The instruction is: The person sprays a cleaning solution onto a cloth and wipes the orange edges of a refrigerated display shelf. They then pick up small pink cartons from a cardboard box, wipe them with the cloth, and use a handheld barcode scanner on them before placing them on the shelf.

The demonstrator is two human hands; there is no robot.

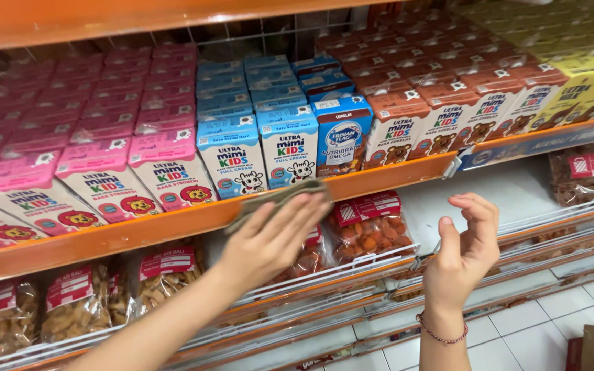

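Left hand: the left hand [269,237] lies flat, fingers together and stretched out, pressing a folded grey-green cloth [280,196] against the front edge of the long orange metal shelf [173,223].
Cloth: it sits at the middle of the shelf edge, just below the light-blue small drink cartons [259,148], touching the orange lip and not the cartons.
Right hand: the right hand [465,247] hangs free to the right, near the lower shelf, fingers loosely curled and part open, holding nothing; a thin red bead bracelet [440,335] circles the wrist.
Upper shelf: pink small cartons [104,165] stand at the left, brown cartons [441,120] to the right, yellow ones far right.
Lower shelf: clear bags of brown snacks [366,230] with red labels lie behind a white wire rail [379,257].
Risk: the front cartons stand close to the lip, so if the cloth rides up it could likely nudge one and tip it off; a hard push may also shift the price strip.
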